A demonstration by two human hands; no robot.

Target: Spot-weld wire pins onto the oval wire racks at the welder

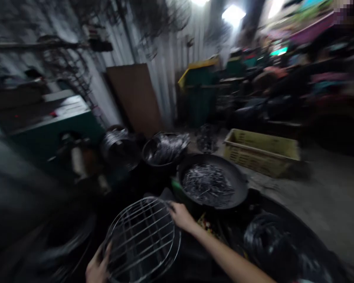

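Note:
A round-cornered wire grill rack (143,236) with crossing metal bars is held tilted in front of me. My left hand (98,265) grips its lower left rim, with thumb and fingers around the edge. At the upper right rim, my right hand (179,216) has its fingers closed on the wire. Beyond the rack sits a wide dark pan (238,188) with a heap of short metal rods or wire pieces (208,184). Motion blur softens the picture, so fine detail of the fingers is lost.
A basin of metal pieces (168,149) stands behind the pan, left of a yellow plastic crate (262,151). Coiled dark wire (265,236) lies at lower right. A green machine or bench (56,129) is at left; a brown board (135,98) leans on the corrugated wall.

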